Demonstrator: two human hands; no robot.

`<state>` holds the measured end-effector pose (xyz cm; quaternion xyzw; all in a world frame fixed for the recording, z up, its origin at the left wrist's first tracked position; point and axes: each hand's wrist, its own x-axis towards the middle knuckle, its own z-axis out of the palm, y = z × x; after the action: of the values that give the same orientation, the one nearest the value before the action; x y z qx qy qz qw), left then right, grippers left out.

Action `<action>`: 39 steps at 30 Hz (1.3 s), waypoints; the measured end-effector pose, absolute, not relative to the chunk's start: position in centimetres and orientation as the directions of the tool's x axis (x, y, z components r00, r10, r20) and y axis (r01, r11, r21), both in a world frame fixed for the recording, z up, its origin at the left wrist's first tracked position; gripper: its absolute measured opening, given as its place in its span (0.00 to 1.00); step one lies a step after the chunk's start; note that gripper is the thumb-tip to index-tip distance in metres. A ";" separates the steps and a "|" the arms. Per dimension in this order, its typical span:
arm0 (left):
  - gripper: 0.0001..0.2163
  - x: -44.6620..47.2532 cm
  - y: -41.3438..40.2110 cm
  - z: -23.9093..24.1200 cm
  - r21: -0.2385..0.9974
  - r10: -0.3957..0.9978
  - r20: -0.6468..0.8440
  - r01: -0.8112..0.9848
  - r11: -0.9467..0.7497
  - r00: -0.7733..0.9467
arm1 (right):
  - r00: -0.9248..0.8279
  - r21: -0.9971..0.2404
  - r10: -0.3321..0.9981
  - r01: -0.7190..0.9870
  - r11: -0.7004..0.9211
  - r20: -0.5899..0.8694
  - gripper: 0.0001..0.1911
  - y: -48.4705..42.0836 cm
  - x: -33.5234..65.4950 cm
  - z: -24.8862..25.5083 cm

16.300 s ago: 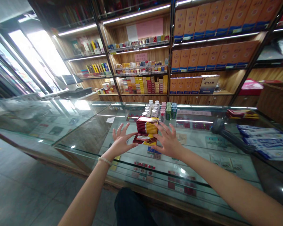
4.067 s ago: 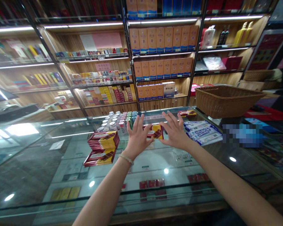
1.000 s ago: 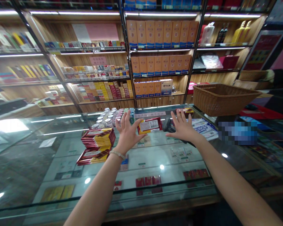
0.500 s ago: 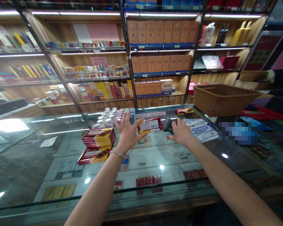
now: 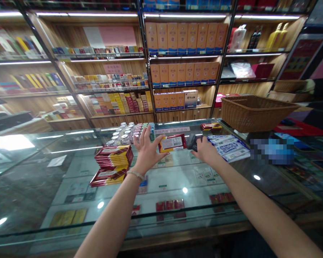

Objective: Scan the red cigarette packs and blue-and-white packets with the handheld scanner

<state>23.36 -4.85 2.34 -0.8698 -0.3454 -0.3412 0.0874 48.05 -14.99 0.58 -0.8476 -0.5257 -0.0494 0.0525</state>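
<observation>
While the left grip (image 5: 148, 148) pinches one end of a chocolate bar (image 5: 173, 143) between thumb and index finger, its other fingers fanned out, the right grip (image 5: 204, 149) is closed around a dark handheld scanner (image 5: 193, 142). The chocolate bar lies between the two grips, its printed back with the barcode turned toward the wearer; the scanner's head is just beside its right end. On the wrist behind the left grip sits a pale bracelet (image 5: 136, 175).

Left of the left grip, a stack of chocolate bars (image 5: 114, 156) in red and yellow wrappers stands on the glass table (image 5: 174, 170), with a lower pile (image 5: 109, 176) at its near side. Farther left of that grip lies a white slip of paper (image 5: 56, 161). Just beyond the left grip are rows of small bottles (image 5: 123, 133) with white lids.

Right of the right grip, blue and white packets (image 5: 230, 147) lie overlapping. Beyond that grip is a small pile of red and yellow packs (image 5: 211, 126), and beyond it to the right stands a wicker basket (image 5: 258, 114). Well beyond both grips, shelves hold orange boxes (image 5: 185, 38).
</observation>
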 end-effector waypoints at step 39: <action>0.35 21.0 -2.7 3.7 0.083 0.564 0.764 0.819 -0.568 0.314 | 0.190 -0.798 0.957 0.599 0.064 0.220 0.11 -18.7 43.7 5.2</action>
<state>21.01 -2.68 3.67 -0.7941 -0.4353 -0.3918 0.1626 43.70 -18.69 5.18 -0.6493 -0.5991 0.2150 0.4163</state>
